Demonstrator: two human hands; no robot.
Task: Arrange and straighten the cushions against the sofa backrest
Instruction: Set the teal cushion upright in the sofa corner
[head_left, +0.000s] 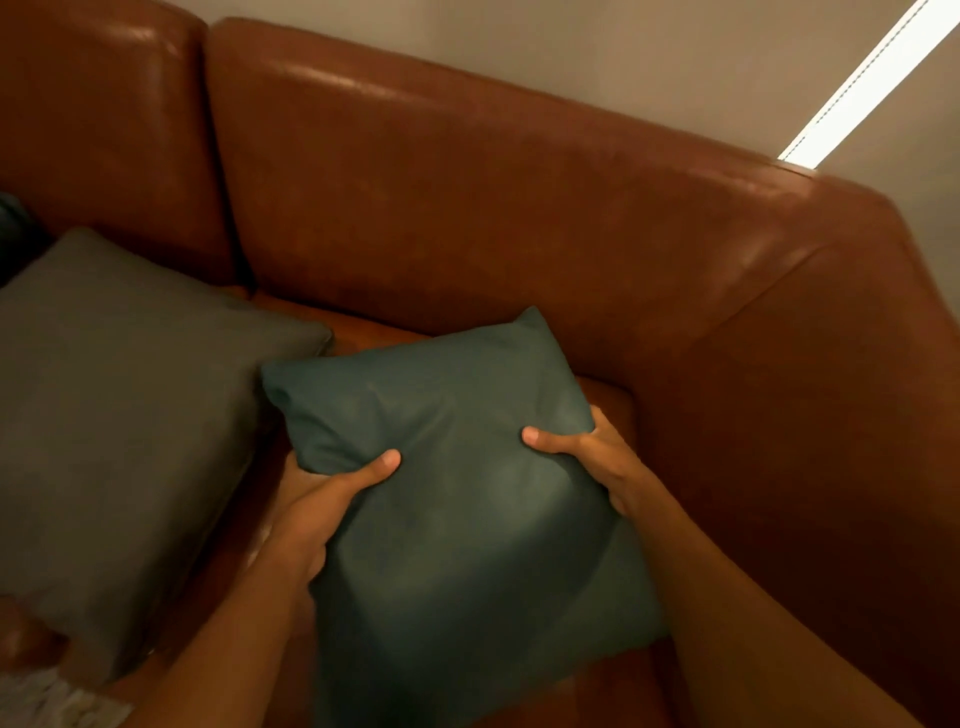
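A dark teal cushion (457, 499) lies over the right seat of a brown leather sofa, its far corner pointing at the backrest (467, 208). My left hand (322, 504) grips its left edge, thumb on top. My right hand (597, 457) grips its right edge the same way. A larger grey cushion (119, 405) lies flat on the seat to the left, touching the teal one's left corner. The fingers of both hands are hidden under the teal cushion.
The sofa's right armrest (831, 389) rises close beside my right arm. A second backrest section (104, 130) stands at the far left. A pale fringed fabric (47, 701) shows at the bottom left. A beige wall (623, 52) lies behind the sofa.
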